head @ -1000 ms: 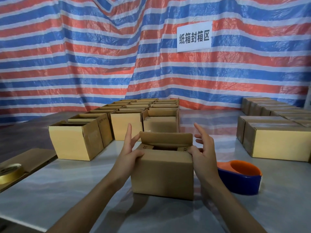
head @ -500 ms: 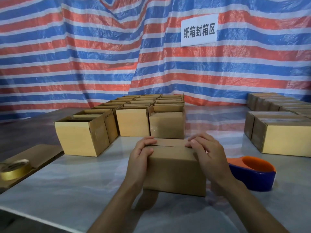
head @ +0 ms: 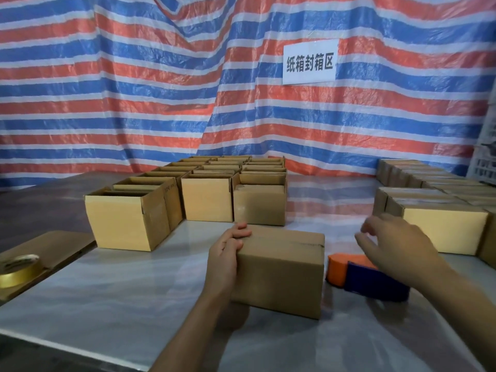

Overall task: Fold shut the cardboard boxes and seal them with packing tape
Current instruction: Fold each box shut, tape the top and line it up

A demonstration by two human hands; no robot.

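A small brown cardboard box (head: 281,269) stands in front of me on the table, its top flaps folded down with the seam showing. My left hand (head: 226,253) grips the box's left top edge, fingers curled over it. Blurred and holding nothing, my right hand (head: 394,242) hovers with loosely spread fingers above the orange and blue tape dispenser (head: 367,277), which lies just right of the box.
Several open boxes (head: 206,197) stand in rows behind and to the left. Closed boxes (head: 440,226) are stacked at the right. A gold tape roll (head: 18,269) lies on flat cardboard at the left edge. The grey table (head: 128,291) meets a striped tarp behind.
The box's top flaps went from raised to folded flat. My right hand has left the box top and moved right, over the tape dispenser. The left hand stays on the box.
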